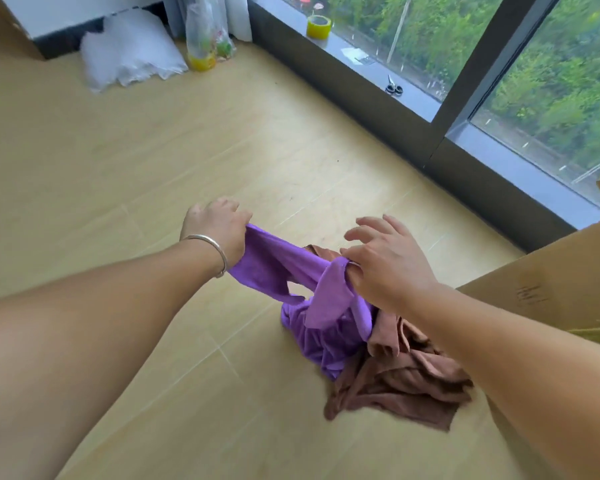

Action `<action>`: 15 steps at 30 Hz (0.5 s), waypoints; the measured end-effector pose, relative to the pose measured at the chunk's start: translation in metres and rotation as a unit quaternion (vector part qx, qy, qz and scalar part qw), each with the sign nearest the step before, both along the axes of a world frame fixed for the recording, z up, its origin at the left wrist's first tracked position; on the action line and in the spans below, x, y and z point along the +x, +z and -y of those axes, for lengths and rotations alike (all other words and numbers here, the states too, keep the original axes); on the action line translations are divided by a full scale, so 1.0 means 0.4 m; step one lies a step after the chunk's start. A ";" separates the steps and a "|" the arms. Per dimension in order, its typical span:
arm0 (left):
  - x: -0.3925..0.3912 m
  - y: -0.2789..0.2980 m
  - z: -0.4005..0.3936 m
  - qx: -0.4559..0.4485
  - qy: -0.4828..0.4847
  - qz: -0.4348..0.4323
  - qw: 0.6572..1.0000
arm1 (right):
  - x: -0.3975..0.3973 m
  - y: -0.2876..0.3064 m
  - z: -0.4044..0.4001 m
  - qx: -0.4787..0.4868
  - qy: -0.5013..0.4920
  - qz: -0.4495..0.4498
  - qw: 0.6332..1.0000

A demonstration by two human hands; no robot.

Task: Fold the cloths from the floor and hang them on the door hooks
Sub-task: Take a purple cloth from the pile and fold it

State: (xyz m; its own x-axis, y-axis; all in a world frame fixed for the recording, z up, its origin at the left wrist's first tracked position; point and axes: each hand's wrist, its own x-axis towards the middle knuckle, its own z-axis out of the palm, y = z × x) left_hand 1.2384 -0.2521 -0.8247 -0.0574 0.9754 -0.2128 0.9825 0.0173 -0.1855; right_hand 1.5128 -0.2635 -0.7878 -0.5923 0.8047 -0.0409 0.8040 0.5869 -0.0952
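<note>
1. Left hand (219,226): fingers curled round one end of the purple cloth (312,306), which emerges from under the palm by the wrist bangle (212,251).
2. Right hand (385,265): thumb and a curled finger pinch the cloth's other end; remaining fingers spread above it.
3. Purple cloth: stretched between both hands, its lower part resting on the brown cloth (406,386) heaped on the floor (153,150).

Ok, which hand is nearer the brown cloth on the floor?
Right. The right hand pinches the purple cloth directly above the brown cloth; the left hand grips the purple cloth's other end, off to the left.
</note>
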 end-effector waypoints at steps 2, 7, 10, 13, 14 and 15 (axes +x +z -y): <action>-0.061 0.095 0.042 -0.008 0.036 0.023 0.999 | -0.062 0.102 0.003 0.003 0.018 -0.016 1.000; -0.187 0.284 0.166 -0.055 0.048 0.085 0.994 | -0.232 0.310 0.012 0.020 0.050 -0.024 0.998; -0.234 0.355 0.240 -0.056 0.047 0.139 0.988 | -0.348 0.413 0.018 0.033 0.068 -0.042 0.996; -0.280 0.403 0.295 -0.045 0.069 0.179 0.980 | -0.471 0.505 0.026 0.048 0.093 -0.060 0.993; -0.295 0.417 0.309 -0.040 0.081 0.188 0.978 | -0.511 0.533 0.030 0.050 0.105 -0.064 0.991; -0.311 0.432 0.320 -0.025 0.098 0.196 0.975 | -0.552 0.562 0.035 0.049 0.120 -0.068 0.989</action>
State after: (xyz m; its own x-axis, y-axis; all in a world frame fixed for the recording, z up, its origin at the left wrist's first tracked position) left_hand 1.1141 -0.3802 -0.6520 -0.1454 0.9418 -0.3033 0.9570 0.2116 0.1983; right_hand 1.2922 -0.2777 -0.5630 -0.7616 0.6362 0.1235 0.6240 0.7713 -0.1252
